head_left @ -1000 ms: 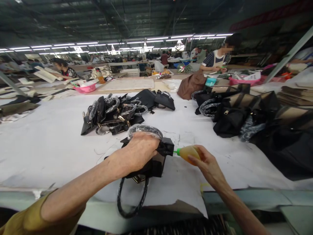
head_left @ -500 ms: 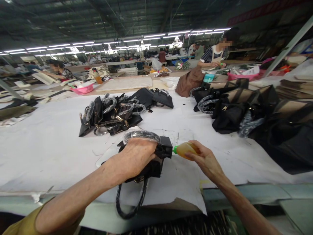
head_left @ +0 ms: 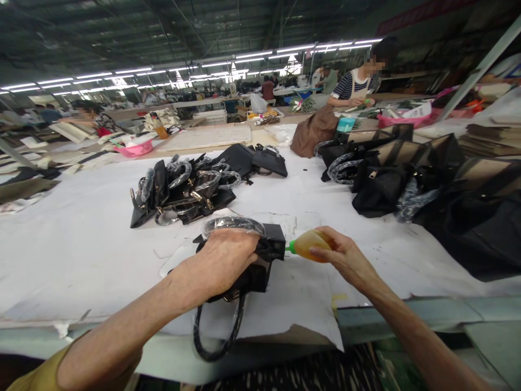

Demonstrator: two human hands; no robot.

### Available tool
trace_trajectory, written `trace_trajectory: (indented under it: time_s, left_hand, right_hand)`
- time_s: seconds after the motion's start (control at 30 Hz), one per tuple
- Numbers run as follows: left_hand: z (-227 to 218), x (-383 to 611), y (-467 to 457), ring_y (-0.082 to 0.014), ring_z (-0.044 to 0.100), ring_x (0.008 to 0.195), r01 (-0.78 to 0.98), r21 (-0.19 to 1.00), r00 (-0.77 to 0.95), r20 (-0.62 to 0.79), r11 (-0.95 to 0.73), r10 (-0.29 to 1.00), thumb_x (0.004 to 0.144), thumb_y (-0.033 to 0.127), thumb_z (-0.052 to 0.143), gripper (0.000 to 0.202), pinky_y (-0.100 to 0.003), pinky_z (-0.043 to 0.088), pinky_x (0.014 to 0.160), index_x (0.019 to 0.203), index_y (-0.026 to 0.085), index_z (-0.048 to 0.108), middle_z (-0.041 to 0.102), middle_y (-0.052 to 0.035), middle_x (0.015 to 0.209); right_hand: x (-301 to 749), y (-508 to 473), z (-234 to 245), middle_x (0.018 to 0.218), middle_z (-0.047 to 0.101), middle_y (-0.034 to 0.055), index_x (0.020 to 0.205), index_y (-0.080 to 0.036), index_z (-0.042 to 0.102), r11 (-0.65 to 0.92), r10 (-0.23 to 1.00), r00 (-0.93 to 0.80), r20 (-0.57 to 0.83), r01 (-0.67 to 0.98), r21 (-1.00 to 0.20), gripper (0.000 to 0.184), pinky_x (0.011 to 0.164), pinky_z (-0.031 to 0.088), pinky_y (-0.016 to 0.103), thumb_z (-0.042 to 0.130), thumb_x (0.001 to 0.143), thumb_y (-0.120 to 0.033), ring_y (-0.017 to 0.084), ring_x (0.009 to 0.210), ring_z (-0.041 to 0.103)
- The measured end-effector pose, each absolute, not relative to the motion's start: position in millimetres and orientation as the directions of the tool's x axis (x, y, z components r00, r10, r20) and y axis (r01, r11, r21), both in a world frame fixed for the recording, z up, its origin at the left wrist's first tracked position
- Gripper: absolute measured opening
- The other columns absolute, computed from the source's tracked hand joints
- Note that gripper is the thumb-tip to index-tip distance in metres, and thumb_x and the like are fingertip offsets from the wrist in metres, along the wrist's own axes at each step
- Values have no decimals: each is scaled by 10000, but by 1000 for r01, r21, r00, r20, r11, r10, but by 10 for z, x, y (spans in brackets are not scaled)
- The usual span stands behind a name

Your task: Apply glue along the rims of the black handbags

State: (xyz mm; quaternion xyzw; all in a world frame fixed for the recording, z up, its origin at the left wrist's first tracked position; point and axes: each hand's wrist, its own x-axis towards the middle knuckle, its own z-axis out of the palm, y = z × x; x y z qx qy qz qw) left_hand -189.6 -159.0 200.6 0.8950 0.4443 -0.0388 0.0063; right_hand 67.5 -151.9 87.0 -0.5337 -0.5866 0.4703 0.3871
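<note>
A small black handbag (head_left: 274, 241) lies near the front of the paper-covered table, its upper handle wrapped in clear plastic and its other handle hanging over the table edge. My left hand (head_left: 232, 252) is closed on the bag from above; the fingertips are hidden behind it. In my right hand (head_left: 336, 250) is a squeeze bottle (head_left: 310, 245) of amber liquid with a green nozzle. The bottle lies almost level, its nozzle tip at the bag's right edge; whether it touches I cannot tell.
Beyond the bag is a heap of black handbags (head_left: 191, 187). Larger black-and-tan bags (head_left: 391, 174) crowd the right side. A brown cloth bundle (head_left: 313, 130) and a pink basin (head_left: 134, 147) stand farther back. Across the table a person (head_left: 352, 87) in a striped top handles something small.
The view has shifted slightly. Both hands keep their hold, and the bottle's nozzle stays at the bag's right edge with hardly any movement.
</note>
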Motion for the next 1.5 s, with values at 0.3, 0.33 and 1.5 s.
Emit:
trace_trajectory:
  time_s: [0.3, 0.33, 1.5]
  left_hand:
    - [2053, -1855, -1559, -251, 636, 745, 812, -34, 574, -137, -583, 807, 823, 190, 443, 120, -337, 475, 635, 803, 176, 561, 653, -77, 799]
    - [2045, -1850, -1555, -251, 635, 770, 815, -43, 568, -142, -578, 811, 827, 194, 439, 128, -338, 477, 653, 816, 170, 565, 654, -84, 820]
    - [2091, -1773, -1521, -256, 645, 790, 823, -124, 526, -205, -555, 825, 820, 165, 435, 154, -333, 475, 664, 822, 162, 588, 675, -87, 831]
  right_hand:
    - [676, -1615, 1093, 863, 670, 30, 957, -195, 630, -18, 983, -171, -62, 252, -968, 286, 702, 442, 342, 669, 711, -336, 250, 814, 585]
    - [676, -1624, 1104, 866, 671, 33, 964, -195, 632, -21, 982, -176, -66, 246, -969, 295, 705, 447, 343, 670, 711, -340, 252, 818, 587]
    - [731, -2156, 1161, 759, 644, 28, 867, -205, 656, -215, 968, -127, -218, 43, -976, 283, 593, 457, 307, 706, 661, -392, 220, 696, 570]
